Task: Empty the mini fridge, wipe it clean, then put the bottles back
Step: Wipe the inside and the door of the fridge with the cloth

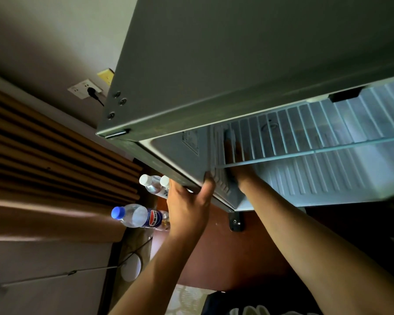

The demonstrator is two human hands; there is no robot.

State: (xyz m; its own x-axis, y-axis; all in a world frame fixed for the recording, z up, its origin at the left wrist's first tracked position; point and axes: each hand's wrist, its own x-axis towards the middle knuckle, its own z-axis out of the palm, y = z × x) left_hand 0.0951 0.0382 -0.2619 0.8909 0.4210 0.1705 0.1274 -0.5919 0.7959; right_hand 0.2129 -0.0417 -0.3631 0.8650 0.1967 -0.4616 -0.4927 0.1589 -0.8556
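Beside the fridge [214, 64], bottles [137, 215]

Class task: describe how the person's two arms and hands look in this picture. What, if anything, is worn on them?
Both forearms are bare, with no sleeves in view. The left hand shows no ring, watch or glove. The right hand is dim inside the fridge; nothing worn shows at its wrist.

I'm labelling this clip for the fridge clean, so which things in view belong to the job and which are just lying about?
Part of the job:
mini fridge
glass shelf
blue-capped bottle
two white-capped bottles
left hand gripping the fridge's front edge
right hand reaching inside

Just lying about:
wall socket with plug
white disc on the floor
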